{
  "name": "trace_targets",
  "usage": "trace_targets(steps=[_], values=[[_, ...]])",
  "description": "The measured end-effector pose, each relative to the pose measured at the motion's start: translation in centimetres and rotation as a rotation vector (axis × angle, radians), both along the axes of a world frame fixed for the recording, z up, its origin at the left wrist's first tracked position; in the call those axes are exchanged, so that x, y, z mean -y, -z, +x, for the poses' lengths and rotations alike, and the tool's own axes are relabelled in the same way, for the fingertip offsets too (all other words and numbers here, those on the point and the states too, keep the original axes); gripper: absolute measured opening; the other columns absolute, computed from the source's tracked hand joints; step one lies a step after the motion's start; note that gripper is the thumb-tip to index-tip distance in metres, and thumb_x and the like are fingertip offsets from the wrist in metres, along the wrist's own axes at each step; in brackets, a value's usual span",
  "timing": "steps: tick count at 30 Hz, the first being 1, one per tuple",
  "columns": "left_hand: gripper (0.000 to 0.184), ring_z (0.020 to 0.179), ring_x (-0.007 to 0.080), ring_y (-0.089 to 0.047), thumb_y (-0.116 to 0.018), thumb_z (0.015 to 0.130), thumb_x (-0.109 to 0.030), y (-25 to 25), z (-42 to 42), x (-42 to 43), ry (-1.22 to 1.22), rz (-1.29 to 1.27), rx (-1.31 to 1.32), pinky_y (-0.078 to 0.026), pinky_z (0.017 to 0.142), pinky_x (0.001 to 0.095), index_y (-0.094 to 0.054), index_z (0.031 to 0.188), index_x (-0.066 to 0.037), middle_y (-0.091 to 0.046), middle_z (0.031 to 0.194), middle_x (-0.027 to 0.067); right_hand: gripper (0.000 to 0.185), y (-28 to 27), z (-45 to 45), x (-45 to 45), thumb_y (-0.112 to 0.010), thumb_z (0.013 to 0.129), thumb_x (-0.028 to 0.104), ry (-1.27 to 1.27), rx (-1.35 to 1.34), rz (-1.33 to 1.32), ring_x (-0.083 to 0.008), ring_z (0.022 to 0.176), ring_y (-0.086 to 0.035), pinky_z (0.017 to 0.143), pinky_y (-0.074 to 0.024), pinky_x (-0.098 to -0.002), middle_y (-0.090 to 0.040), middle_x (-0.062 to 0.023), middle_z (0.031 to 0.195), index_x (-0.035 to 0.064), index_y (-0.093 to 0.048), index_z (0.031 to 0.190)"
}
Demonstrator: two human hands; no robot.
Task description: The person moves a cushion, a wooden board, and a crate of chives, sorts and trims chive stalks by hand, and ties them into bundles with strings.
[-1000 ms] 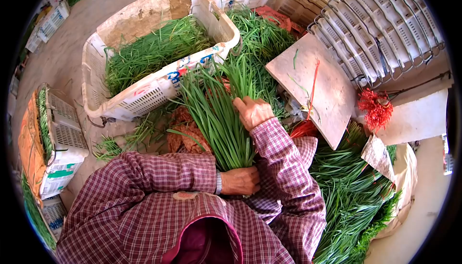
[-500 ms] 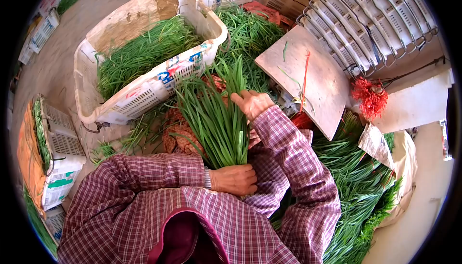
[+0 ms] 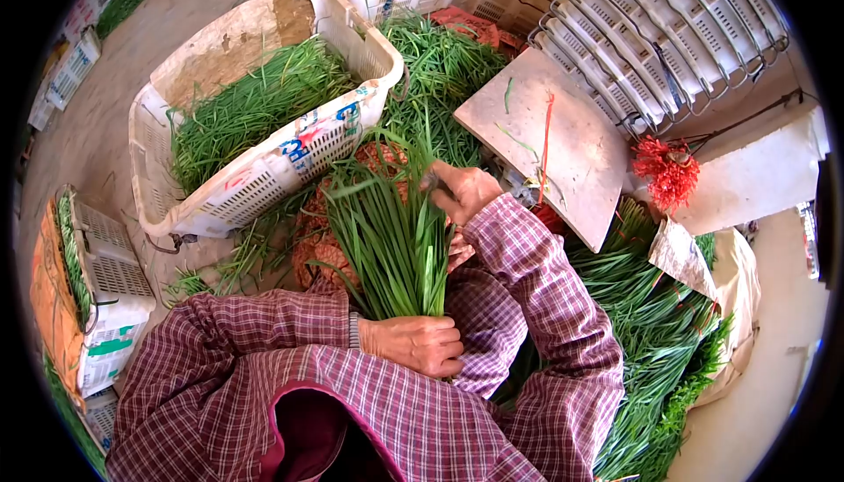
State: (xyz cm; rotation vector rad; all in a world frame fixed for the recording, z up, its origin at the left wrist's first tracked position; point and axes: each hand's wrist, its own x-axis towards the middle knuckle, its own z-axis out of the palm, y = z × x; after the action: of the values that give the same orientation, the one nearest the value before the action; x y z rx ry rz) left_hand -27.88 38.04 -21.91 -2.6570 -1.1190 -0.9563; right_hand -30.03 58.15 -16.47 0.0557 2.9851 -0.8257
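Note:
A bunch of long, flat green leaves that look like garlic chives (image 3: 391,244) stands tilted in front of me, tips pointing away. My left hand (image 3: 411,344) is wrapped round its lower end, hiding the base. Beside the upper right edge of the bunch is my right hand (image 3: 468,192), its fingers bent in a pinch at the outer leaves. What lies between those fingertips is too small to make out. Under and behind the bunch shows an orange-red mesh sack (image 3: 318,240).
A white plastic crate (image 3: 264,178) of greens is at the left, with loose greens (image 3: 431,69) behind. A board (image 3: 558,139) with a red tie lies at the right, near a red tie bundle (image 3: 665,174). Chives are heaped (image 3: 651,341) on my right; stacked crates (image 3: 615,51) stand behind.
My right hand's fingers have bent further, shifting slightly beside the leaves. The leaf tips have bent toward the left. My left hand keeps its grip; the whole view has shifted a little.

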Motion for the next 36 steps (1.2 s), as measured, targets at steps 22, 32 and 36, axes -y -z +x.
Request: trace_targets(steps=[22,32,36], values=[[0.022,0.069,0.0164,-0.057,-0.068,0.076,-0.003,-12.8,-9.7,-4.3,-0.411,0.111,0.724,-0.048,0.061,0.0314,-0.055,0.093,-0.004,-0.058,0.08,0.0059,0.093,1.0,1.7,1.1,-0.072,0.079,0.03,0.117,-0.838,-0.941,-0.0317,0.127,-0.041,0.106,-0.036,-0.0456,-0.031,-0.0231,0.142,0.0054,-0.013,0.146],[0.011,0.071,0.0042,-0.05,-0.064,0.087,-0.014,-20.1,-13.8,-8.4,-0.157,-0.015,1.27,-0.042,0.062,0.0219,-0.059,0.088,-0.004,-0.055,0.075,-0.0041,0.131,-1.6,-3.3,6.2,-0.089,0.057,0.039,0.224,-0.83,-0.779,-0.0292,0.134,-0.029,0.109,-0.029,-0.0396,-0.023,-0.0177,0.146,0.001,0.0,0.146],[0.014,0.073,0.0055,-0.054,-0.065,0.086,-0.018,-21.1,-14.7,-8.9,-0.179,-0.192,1.4,-0.044,0.065,0.0213,-0.061,0.091,-0.006,-0.057,0.077,-0.0038,0.081,-2.4,-3.2,5.4,-0.084,0.068,0.022,0.312,-0.815,-0.899,-0.0215,0.105,-0.055,0.092,-0.0452,-0.0345,-0.055,-0.013,0.118,-0.0027,-0.039,0.131]])
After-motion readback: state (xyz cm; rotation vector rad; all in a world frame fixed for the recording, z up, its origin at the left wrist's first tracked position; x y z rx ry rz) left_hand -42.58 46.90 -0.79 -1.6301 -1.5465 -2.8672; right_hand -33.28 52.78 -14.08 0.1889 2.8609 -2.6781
